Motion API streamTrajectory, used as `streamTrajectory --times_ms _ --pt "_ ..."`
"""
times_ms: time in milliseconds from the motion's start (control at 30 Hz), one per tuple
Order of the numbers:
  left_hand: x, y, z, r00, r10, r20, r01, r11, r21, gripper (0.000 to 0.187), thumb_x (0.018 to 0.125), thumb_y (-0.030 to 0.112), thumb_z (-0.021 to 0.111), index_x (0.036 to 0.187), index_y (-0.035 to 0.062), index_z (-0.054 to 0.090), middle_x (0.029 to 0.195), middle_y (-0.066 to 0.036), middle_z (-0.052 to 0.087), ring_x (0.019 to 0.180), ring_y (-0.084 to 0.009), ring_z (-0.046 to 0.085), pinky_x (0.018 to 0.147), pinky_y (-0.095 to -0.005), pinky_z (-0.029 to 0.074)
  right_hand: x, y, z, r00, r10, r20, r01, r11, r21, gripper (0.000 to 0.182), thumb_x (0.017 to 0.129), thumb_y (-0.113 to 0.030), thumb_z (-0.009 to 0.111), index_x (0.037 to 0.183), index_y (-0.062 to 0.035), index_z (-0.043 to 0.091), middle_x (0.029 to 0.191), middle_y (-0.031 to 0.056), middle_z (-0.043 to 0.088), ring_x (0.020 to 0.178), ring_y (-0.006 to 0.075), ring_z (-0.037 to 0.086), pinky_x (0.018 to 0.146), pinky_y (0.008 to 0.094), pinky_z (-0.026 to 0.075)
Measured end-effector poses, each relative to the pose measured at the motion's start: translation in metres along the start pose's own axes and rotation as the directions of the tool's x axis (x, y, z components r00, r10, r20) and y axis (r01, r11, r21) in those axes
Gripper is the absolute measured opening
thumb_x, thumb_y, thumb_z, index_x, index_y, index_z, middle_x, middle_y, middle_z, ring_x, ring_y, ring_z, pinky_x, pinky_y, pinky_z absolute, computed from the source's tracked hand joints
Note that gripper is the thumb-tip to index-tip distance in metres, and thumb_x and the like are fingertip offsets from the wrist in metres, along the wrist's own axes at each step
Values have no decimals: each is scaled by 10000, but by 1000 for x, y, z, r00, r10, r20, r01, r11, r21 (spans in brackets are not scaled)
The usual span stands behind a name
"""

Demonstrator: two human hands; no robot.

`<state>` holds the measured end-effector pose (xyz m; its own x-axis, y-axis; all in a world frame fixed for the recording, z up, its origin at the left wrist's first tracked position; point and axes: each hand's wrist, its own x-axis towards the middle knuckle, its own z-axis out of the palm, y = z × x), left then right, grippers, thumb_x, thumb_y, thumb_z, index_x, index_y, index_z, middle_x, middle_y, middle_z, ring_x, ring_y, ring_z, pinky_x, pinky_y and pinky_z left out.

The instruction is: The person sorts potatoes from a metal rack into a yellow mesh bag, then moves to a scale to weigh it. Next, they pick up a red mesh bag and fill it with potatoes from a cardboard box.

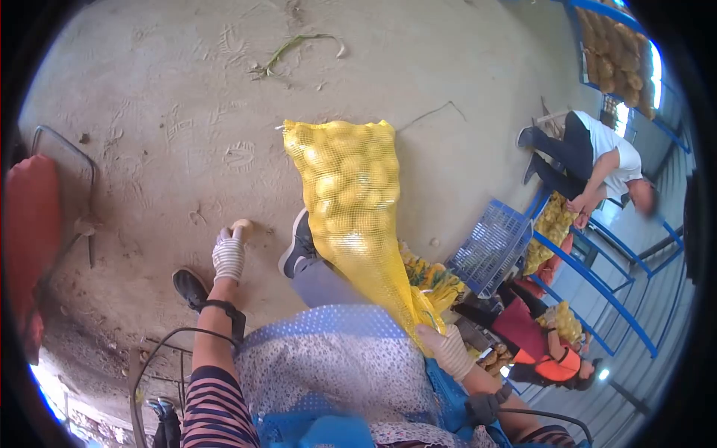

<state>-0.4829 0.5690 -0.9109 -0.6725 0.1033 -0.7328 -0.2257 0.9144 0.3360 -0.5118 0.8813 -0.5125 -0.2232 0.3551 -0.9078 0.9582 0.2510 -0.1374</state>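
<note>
My left hand [229, 255], in a striped glove, is closed around a small pale round item [241, 225], perhaps a potato or onion, above the dusty floor. A long yellow mesh sack [347, 175], filled with round pale produce at its far end, lies in front of me across my leg. Its loose, gathered near end is gripped by my right hand [446, 351], also gloved. Beneath the sack one of my dark shoes [300, 243] shows in part.
A blue plastic crate [491, 246] stands at the right, beside filled yellow sacks [549, 231] and blue metal rails [597, 280]. Two people are there, one in a white shirt [614, 157], one in an orange vest [560, 364]. A red sack [31, 231] is at the left.
</note>
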Motion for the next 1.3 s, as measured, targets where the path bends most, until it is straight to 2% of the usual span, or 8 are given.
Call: streamTrajectory --times_ms 133,300,600,700,800,833,967,1300 --pt "-6 11 -67 980 -198 -10 197 980 -37 335 862 87 474 1196 75 494 1110 -193 552 1015 -330 577 807 -431 499 35 83 -35 929 -368 42 368 906 -208 263 888 -202 608 993 38 616 844 -11 614 746 81 540 669 278 464" --pt "-9 30 -86 960 -267 82 272 960 -65 493 774 246 652 1233 226 472 1165 -177 527 1027 -384 560 808 -466 501 4 -3 -7 996 86 -29 -76 962 264 210 897 -251 598 938 -53 652 774 -55 563 682 61 491 588 253 406" --pt "15 24 12 994 -78 -71 56 961 -271 585 699 268 748 1201 141 477 1068 -181 530 909 -345 583 707 -439 524 -5 19 -8 924 -362 122 359 714 -602 175 912 -143 551 953 1 641 871 26 630 740 110 563 653 284 473" --pt "5 75 -86 896 -278 346 293 -216 -931 343 767 305 672 1019 105 554 773 -46 572 690 -169 582 595 -325 490 -5 3 10 994 29 -109 -12 988 154 278 889 -246 599 998 9 631 820 4 615 733 111 547 618 290 463" --pt "-5 90 -160 942 329 68 175 -307 -936 300 774 310 665 977 121 549 799 -8 561 693 -123 565 567 -295 477 -3 -4 -7 965 263 11 -245 886 394 270 861 -229 635 926 33 648 876 96 642 779 160 601 654 315 491" --pt "-11 100 -187 924 380 32 162 -315 -935 300 781 309 658 983 121 542 847 -22 562 710 -129 564 598 -309 486 28 42 -28 999 17 -48 -26 984 -174 427 805 -354 681 956 45 650 847 97 654 775 175 609 664 333 492" --pt "-106 142 -334 974 224 35 135 -447 -884 322 760 290 670 992 101 554 973 -69 582 838 -231 589 761 -440 503 30 -55 -66 982 -191 -9 173 905 -388 508 772 -450 631 929 31 666 825 200 672 787 288 656 712 381 498" --pt "-230 171 -629 977 209 52 149 -482 -863 241 793 303 639 873 78 603 840 -92 597 775 -252 596 713 -427 519 -159 -361 -145 455 -297 839 804 -268 -531 363 741 -399 549 617 -71 645 629 148 623 623 335 621 569 433 488"
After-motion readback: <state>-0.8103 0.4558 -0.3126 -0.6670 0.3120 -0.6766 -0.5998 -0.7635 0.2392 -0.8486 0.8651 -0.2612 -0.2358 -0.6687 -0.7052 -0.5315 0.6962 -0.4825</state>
